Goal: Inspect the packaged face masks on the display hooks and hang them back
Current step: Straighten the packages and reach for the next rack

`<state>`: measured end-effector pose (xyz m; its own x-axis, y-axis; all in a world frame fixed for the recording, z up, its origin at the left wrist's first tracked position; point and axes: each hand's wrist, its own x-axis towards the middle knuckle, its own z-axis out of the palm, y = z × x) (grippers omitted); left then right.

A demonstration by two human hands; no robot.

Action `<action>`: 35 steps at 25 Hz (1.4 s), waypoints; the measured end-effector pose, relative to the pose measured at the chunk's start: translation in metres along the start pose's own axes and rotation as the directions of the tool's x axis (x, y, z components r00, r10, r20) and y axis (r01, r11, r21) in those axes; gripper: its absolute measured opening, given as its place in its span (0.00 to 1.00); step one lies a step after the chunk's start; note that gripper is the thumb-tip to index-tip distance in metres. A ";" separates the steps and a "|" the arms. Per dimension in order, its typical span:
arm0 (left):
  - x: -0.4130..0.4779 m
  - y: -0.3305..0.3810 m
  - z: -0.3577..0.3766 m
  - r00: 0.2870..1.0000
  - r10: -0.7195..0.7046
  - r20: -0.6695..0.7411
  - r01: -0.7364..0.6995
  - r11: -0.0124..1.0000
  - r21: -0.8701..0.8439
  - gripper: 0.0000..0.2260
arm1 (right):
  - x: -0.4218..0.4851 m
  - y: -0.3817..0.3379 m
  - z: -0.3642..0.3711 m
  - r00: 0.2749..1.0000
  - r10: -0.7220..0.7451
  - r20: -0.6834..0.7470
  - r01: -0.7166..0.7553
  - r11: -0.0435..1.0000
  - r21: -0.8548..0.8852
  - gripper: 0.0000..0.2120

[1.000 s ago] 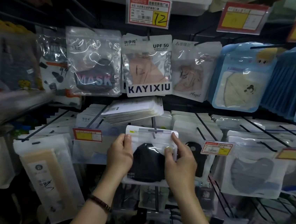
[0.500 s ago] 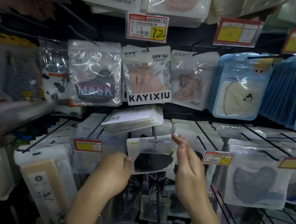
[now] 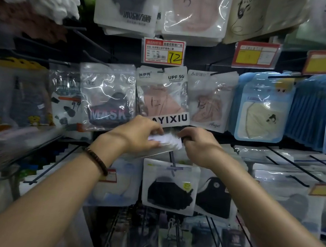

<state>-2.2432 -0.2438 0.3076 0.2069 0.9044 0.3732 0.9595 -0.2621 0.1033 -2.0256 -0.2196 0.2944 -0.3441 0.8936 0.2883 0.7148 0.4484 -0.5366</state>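
1. Head view, the only one we have: both arms are up at the display, and the action is on the stack of white packets point(image 3: 165, 140) lying tilted on its peg just under the KAYIXIU pack point(image 3: 162, 97).
2. The left hand point(image 3: 136, 134) (beaded bracelet point(image 3: 96, 160) on that wrist) has its grip clamped on the stack, fingers curled round the left end.
3. The right hand point(image 3: 198, 145) is at the stack's right edge with its fingers curled in. Motion blur there is heavy, so I cannot tell whether that grip is pinching a packet or only touching it.
4. Below the hands, the black mask packet point(image 3: 169, 186) hangs free on its hook point(image 3: 171, 158), with neither hand on it. That one reads as inspected and hung back.
5. Progress, as I judge it: one packet is done, the white stack is now in hand and not yet settled straight, and rows of packets to either side look untouched. Plenty is left.
6. The yellow price tag point(image 3: 163, 52) marked 12 hangs above it all.
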 end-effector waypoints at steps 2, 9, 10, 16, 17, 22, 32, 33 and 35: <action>0.007 -0.007 0.008 0.999 0.019 0.031 -0.020 0.999 0.037 0.22 | 0.006 0.001 0.003 0.999 0.005 0.035 -0.004 0.999 -0.044 0.23; 0.010 -0.007 0.011 0.998 0.000 0.058 -0.001 1.000 0.017 0.22 | 0.006 0.005 0.011 1.000 0.006 0.026 -0.005 1.000 -0.023 0.22; 0.010 -0.008 0.010 0.997 -0.004 0.072 0.004 1.000 0.008 0.22 | 0.007 0.005 0.012 1.000 0.003 0.020 -0.003 1.000 -0.015 0.21; 0.006 -0.008 0.013 0.997 0.042 0.064 -0.043 0.999 0.016 0.12 | 0.007 0.007 0.016 0.999 0.003 0.031 -0.003 1.000 -0.010 0.19; 0.004 -0.009 0.017 0.998 0.053 0.045 -0.054 0.998 0.017 0.12 | 0.007 0.007 0.016 0.999 0.005 0.038 -0.005 1.000 -0.004 0.19; -0.007 -0.021 0.032 0.944 0.109 -0.310 -0.068 0.988 0.138 0.12 | 0.014 0.009 0.006 0.999 0.024 0.044 -0.027 0.996 0.081 0.20; -0.062 0.008 0.005 0.542 0.083 -0.837 -0.135 0.991 0.010 0.09 | 0.005 -0.008 -0.006 0.973 0.036 -0.229 0.055 0.924 0.377 0.29; -0.068 0.012 0.001 0.509 0.089 -0.856 -0.149 0.989 0.014 0.09 | 0.001 -0.011 -0.005 0.966 0.010 -0.259 0.107 0.894 0.434 0.27; -0.079 0.021 -0.007 0.440 0.096 -0.893 -0.174 0.985 0.019 0.07 | -0.007 -0.015 -0.005 0.934 -0.086 -0.347 0.267 0.813 0.518 0.17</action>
<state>-2.2405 -0.3228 0.2872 0.0122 0.0726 0.9973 0.9123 -0.4091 0.0187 -2.0310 -0.2325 0.3041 -0.1717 0.7887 0.5903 0.1738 0.6140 -0.7699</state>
